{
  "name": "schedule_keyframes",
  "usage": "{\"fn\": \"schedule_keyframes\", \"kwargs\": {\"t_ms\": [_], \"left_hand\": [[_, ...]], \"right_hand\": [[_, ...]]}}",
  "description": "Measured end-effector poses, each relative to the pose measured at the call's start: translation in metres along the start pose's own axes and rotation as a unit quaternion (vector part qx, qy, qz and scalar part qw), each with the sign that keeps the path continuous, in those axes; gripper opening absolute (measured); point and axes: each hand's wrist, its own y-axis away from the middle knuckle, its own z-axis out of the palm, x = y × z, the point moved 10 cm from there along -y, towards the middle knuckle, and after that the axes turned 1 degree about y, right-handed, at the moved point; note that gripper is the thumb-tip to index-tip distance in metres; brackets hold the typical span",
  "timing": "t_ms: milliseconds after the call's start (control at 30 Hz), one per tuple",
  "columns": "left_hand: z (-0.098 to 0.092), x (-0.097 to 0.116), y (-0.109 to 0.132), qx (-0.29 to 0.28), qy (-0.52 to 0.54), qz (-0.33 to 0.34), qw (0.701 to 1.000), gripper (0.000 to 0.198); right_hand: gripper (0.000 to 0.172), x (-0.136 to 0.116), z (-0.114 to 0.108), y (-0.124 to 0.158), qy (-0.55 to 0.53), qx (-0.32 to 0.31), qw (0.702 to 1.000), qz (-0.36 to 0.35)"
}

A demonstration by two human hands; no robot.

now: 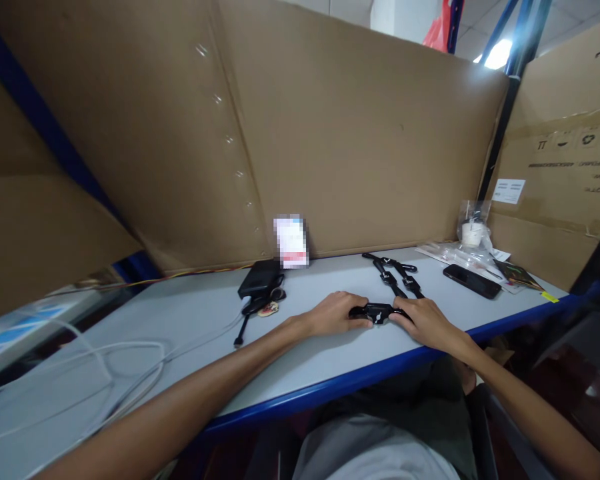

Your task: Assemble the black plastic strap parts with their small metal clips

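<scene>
Both of my hands grip a black spokeshave (379, 312) by its two handles, low over the grey tabletop near its front edge. My left hand (337, 313) is closed around the left handle, its thumb close to the tool's middle. Around the other handle my right hand (425, 320) is closed too, covering most of it. A small silver-coloured part shows at the centre of the tool. Just beyond my right hand lie more black spokeshaves: one crosswise (389, 262) at the back, and two lengthwise, a left one (387, 279) and a right one (410, 283).
A black box (258, 277) with a short black cable and a round tag (269, 309) sits left of my hands. White cables (150, 347) loop across the left side. At right are a phone (471, 281), plastic bags and a white cup (473, 232). Cardboard walls (360, 147) enclose the table.
</scene>
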Motion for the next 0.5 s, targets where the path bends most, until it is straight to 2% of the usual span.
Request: {"fn": "schedule_keyframes", "kwargs": {"t_ms": [333,400,500], "left_hand": [[-0.001,-0.001,0.001,0.005,-0.015,-0.036,0.999,0.03],[-0.01,0.004,0.002,0.04,-0.021,-0.02,0.999,0.029],[-0.03,0.026,0.008,0.13,-0.083,0.056,0.987,0.035]], "right_hand": [[0.023,0.002,0.001,0.0,0.003,0.015,1.0,0.005],[0.021,0.001,0.001,0.0,0.004,0.01,1.0,0.005],[0.018,0.0,0.0,0.0,0.003,0.006,1.0,0.001]]}}
